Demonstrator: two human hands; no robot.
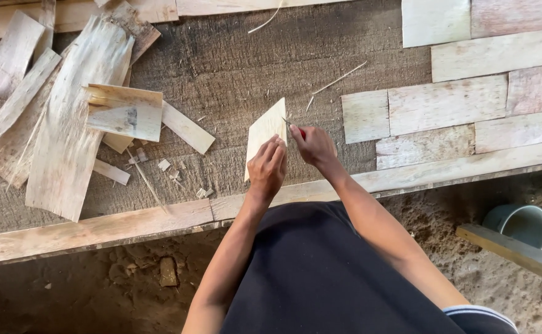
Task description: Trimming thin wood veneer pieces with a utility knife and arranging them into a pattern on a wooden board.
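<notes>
no pkgs, no labels, no signs, no screens in view, just bare wood & dirt

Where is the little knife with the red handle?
In the head view, the knife is in the right hand, mid-table, its tip against the pale sheet held by the left hand.
</notes>
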